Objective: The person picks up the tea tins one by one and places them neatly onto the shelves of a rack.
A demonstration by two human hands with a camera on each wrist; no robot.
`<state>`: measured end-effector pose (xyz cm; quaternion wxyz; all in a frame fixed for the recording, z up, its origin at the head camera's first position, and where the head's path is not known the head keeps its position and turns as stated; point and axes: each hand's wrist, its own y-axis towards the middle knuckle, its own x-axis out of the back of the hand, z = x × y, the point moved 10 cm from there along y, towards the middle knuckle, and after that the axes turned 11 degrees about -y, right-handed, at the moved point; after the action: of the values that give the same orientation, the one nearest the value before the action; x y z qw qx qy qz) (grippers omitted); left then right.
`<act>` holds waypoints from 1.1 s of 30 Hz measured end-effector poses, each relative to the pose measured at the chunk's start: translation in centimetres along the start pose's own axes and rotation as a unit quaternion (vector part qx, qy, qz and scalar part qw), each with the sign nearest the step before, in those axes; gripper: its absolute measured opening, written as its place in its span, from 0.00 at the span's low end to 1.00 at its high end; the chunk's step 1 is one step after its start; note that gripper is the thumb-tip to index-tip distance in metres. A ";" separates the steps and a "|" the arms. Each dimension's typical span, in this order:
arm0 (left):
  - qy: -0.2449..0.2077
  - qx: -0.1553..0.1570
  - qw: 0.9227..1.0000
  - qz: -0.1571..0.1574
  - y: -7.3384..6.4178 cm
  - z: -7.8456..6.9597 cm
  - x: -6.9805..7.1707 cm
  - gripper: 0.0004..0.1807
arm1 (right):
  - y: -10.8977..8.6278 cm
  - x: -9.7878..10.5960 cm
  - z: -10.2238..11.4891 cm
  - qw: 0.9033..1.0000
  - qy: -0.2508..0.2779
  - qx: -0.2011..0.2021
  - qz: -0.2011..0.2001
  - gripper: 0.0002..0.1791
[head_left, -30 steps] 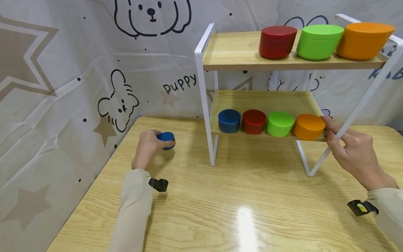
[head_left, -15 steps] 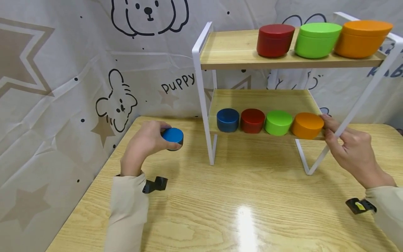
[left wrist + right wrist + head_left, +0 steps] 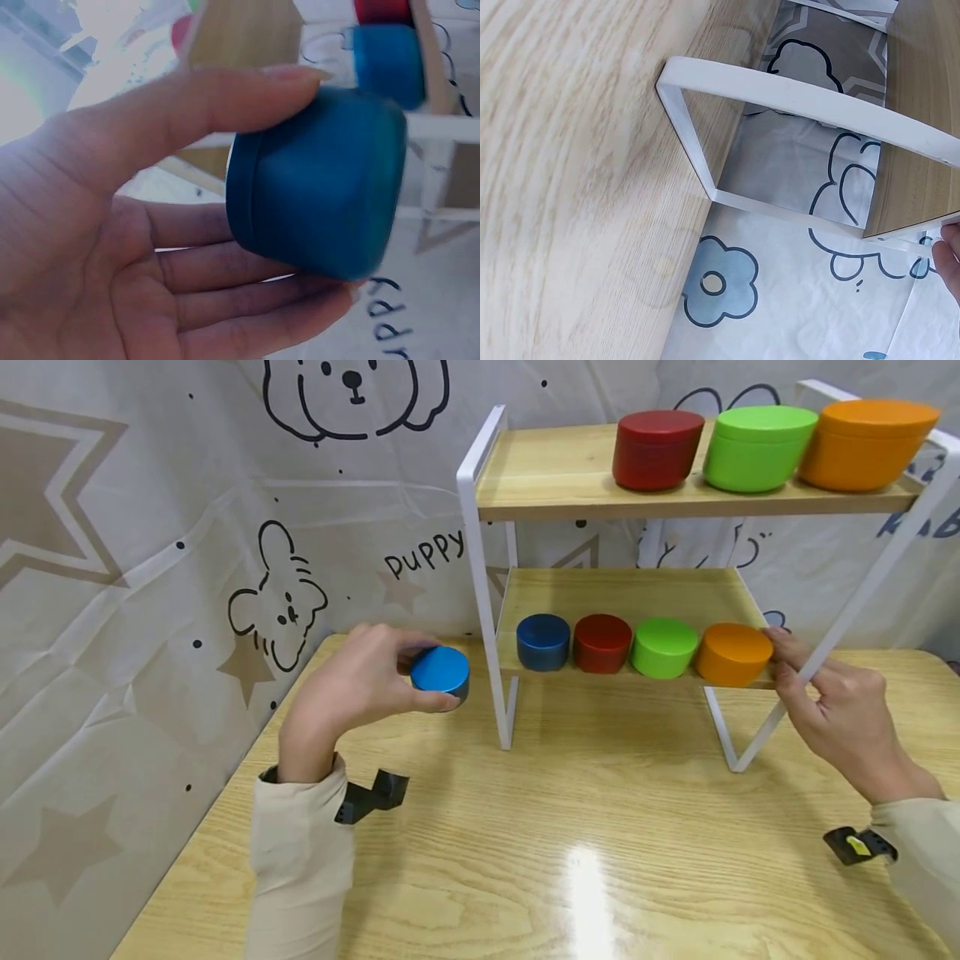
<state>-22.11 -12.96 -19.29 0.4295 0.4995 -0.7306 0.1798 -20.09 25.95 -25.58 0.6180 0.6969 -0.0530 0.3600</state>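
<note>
My left hand [image 3: 352,685] holds a small blue lidded jar [image 3: 440,670] between thumb and fingers, in the air over the table, left of a two-tier shelf rack [image 3: 630,585]. In the left wrist view the thumb lies along one side of the jar [image 3: 322,187], with the fingers on the other. My right hand [image 3: 847,718] grips the right end of the lower shelf beside the white leg; only its fingertips [image 3: 949,259] show in the right wrist view. On the lower shelf stand a blue jar [image 3: 543,643], a red jar [image 3: 602,645], a green jar [image 3: 664,649] and an orange jar [image 3: 734,655].
The upper shelf bears a red jar [image 3: 657,452], a green jar [image 3: 759,450] and an orange jar [image 3: 866,447] toward its right side. White metal legs [image 3: 480,610] frame the rack on the wooden table [image 3: 480,860]. A patterned cloth [image 3: 150,652] hangs behind.
The left hand has lifted the blue jar off the table and carried it rightward, closer to the rack. The right hand keeps its hold on the shelf end.
</note>
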 end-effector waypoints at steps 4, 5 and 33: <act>0.006 -0.041 0.999 -0.012 -0.3 -2.6 0.5 0.20 | -0.1 0.0 -0.3 1.000 0.001 -0.011 -0.009 0.24; 0.006 -0.051 0.999 -0.018 -0.4 -3.2 0.7 0.20 | -0.2 -0.1 -0.4 1.000 0.002 -0.014 -0.010 0.24; -0.016 -0.107 0.980 -0.165 0.9 -10.8 7.5 0.29 | -0.1 -0.2 -0.3 1.000 0.001 -0.016 -0.013 0.23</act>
<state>-19.04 -9.42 -6.98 0.4929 0.5666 -0.6600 0.0194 -20.32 26.22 -25.72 0.6335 0.6871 -0.0490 0.3524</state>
